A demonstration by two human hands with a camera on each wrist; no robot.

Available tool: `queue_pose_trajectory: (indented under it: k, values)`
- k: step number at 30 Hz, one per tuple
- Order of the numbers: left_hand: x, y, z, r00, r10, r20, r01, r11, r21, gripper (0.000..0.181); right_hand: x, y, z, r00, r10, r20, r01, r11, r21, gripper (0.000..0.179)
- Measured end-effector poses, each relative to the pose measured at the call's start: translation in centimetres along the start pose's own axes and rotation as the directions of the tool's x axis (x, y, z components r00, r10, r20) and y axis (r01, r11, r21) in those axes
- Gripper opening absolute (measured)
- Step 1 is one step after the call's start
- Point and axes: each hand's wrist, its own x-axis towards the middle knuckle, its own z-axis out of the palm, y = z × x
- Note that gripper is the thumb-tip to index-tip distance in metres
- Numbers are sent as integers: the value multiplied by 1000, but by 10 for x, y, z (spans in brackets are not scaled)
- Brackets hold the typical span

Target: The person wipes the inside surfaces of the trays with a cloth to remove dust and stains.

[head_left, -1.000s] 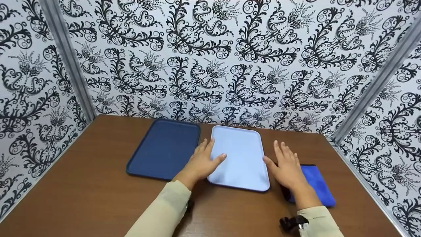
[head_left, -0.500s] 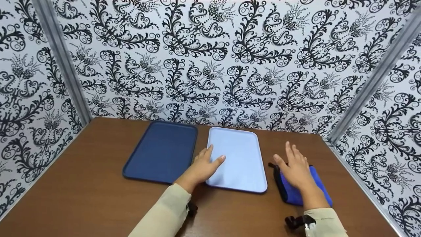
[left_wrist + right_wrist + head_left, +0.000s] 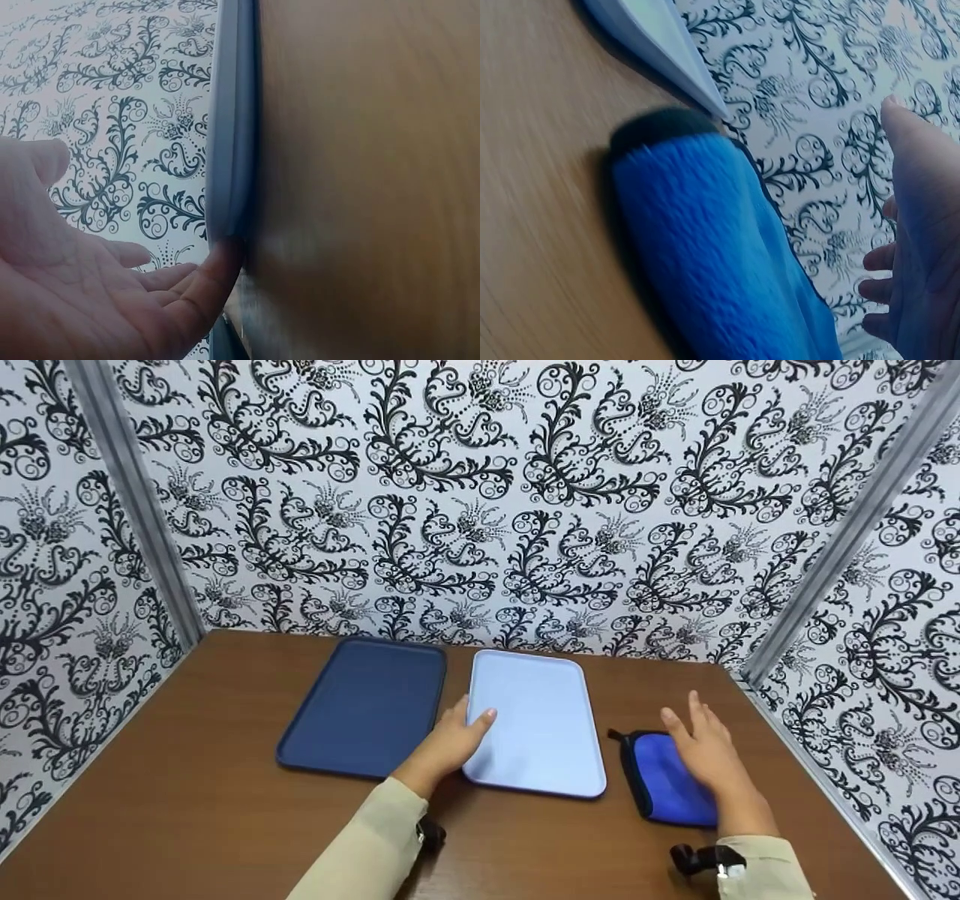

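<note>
On the table, the pale tray lies left of the blue cloth. Left hand, fingers extended, grips nothing at the tray's edge; right hand, likewise extended and empty, has shifted over the cloth, apparently leaving the tray.

The person's right hand hid part of the blue cloth; the head view's bottom edge cut off both sleeves — the left-wrist view blurred the tabletop.
</note>
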Motion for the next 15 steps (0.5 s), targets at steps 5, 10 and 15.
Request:
queue_pose_trajectory:
  k: [5, 10, 15]
  values:
    - [2, -3, -2, 1000, -26, -9, 26, 999, -19, 79, -2, 15, -9, 996, 60, 62, -62, 998, 30, 94]
    - [3, -6, -5, 998, -66, -6, 66, 997, 26, 77, -3, 28, -20, 980, 151, 130, -159, 986, 50, 97]
    - [1, -9, -6, 998, -52, -18, 54, 995, 79, 66, -5, 37, -25, 973, 186, 136, -200, 975, 101, 97]
